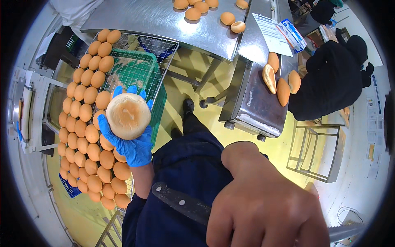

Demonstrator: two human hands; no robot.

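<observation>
A round bun (128, 115) rests in my left hand (133, 150), which wears a blue glove. Its pale side with a browned centre faces up, and the gloved fingers curl around its edge. Bare and close to the camera, my right hand (267, 201) is closed around a bread knife (181, 202). The dark riveted handle sticks out on the left of the fist, while part of a serrated blade shows on the right. Below and beside the left hand, many golden-brown buns (94, 152) lie in rows on a wire rack (166, 45).
A green crate (135, 66) stands under the rack. Several buns (192, 14) sit on the steel table (140, 18) ahead. Long rolls (283, 92) lie on a dark metal box (257, 103) at right, near paper sheets (271, 35). A person in black (337, 76) stands beyond.
</observation>
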